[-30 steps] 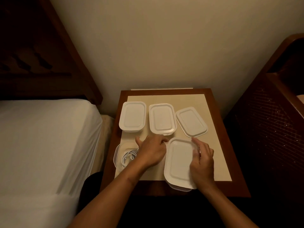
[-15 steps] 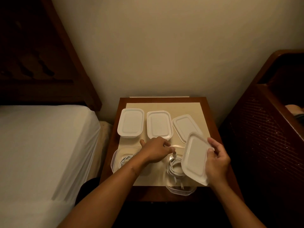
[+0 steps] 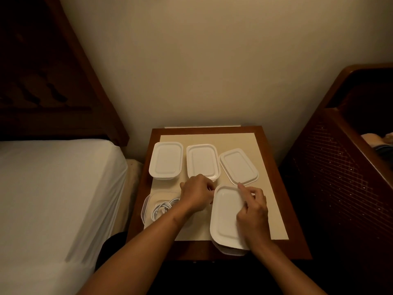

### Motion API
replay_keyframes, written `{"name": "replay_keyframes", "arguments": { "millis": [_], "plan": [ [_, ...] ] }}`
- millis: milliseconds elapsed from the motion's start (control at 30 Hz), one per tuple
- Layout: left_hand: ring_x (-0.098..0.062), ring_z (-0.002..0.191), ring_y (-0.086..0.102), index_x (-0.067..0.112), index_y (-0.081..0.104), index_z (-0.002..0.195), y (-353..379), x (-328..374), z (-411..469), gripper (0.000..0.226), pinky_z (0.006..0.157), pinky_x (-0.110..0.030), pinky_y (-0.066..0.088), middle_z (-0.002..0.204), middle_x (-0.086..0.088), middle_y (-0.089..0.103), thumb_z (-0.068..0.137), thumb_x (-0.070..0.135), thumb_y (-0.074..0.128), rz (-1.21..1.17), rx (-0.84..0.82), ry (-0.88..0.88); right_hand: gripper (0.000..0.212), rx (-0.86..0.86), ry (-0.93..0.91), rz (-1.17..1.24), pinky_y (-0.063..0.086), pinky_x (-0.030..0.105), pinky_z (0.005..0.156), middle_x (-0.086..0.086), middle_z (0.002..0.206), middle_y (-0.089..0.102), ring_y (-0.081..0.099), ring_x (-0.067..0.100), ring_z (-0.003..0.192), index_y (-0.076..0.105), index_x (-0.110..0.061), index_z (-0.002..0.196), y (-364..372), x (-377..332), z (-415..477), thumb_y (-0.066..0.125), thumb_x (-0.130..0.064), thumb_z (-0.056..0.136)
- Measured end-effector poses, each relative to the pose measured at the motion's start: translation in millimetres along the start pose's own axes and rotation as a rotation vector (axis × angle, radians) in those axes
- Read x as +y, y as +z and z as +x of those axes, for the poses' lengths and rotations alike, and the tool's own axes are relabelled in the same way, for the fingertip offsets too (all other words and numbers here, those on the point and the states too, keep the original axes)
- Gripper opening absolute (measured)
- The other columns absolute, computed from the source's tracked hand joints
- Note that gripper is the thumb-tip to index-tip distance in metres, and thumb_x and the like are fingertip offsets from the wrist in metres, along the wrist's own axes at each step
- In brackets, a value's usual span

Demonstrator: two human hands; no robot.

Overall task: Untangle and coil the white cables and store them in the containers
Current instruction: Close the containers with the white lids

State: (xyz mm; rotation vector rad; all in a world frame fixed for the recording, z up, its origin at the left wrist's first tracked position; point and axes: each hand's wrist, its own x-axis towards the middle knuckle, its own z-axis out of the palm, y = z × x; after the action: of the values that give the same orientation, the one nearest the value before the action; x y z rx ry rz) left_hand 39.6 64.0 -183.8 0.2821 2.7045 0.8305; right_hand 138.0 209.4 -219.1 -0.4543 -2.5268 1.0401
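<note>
Pressing the lid point(image 3: 225, 218) onto the near right container point(image 3: 231, 251)

At far left lies a white bed point(image 3: 53, 188). On the bench point(image 3: 282, 209), the open container point(image 3: 146, 206) at near left holds a coiled white cable point(image 3: 163, 207). Just beside it, the left hand point(image 3: 196, 193) sits at the lid's far left corner with its fingers curled; whether they pinch anything I cannot tell. Three closed containers point(image 3: 203, 161) stand in a row behind. The right hand point(image 3: 253, 211) rests on the lid, index finger stretched to the far corner, the other fingers loosely bent on top, gripping nothing
</note>
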Motion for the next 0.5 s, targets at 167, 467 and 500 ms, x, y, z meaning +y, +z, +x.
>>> {"name": "replay_keyframes", "arguments": {
  "millis": [167,467,500],
  "plan": [
    [-0.007,0.075,0.068,0.032,0.079,0.080,-2.1,-11.8,2.0,0.010,0.094,-0.052,0.052,0.067,0.016,0.073,0.085,0.028,0.071,-0.129,-0.125,-0.046,0.063,-0.035,-0.002,-0.132,0.051,0.034,0.073,0.009,0.113,0.053,0.043,0.025,0.111,0.061,-0.017,0.137,5.7,-1.0,-3.2,0.057,0.014,0.083],
    [-0.012,0.072,0.072,0.033,0.079,0.086,-8.6,-11.6,-0.7,0.019,0.095,-0.056,0.052,0.072,0.012,0.075,0.090,0.032,0.060,-0.175,-0.186,-0.013,0.067,-0.145,-0.035,-0.212,0.053,0.037,0.079,0.010,0.129,0.047,0.037,0.025,0.119,0.058,-0.023,0.140,0.3,-2.7,1.2,0.059,0.012,0.082],
    [-0.013,0.071,0.072,0.031,0.078,0.084,-9.0,-12.3,-1.5,0.022,0.097,-0.056,0.051,0.072,0.011,0.075,0.088,0.038,0.058,-0.206,-0.192,-0.018,0.068,-0.146,-0.040,-0.216,0.053,0.037,0.079,0.011,0.128,0.047,0.037,0.026,0.118,0.059,-0.022,0.139,0.5,-2.6,1.2,0.059,0.012,0.081]
  ]
}}
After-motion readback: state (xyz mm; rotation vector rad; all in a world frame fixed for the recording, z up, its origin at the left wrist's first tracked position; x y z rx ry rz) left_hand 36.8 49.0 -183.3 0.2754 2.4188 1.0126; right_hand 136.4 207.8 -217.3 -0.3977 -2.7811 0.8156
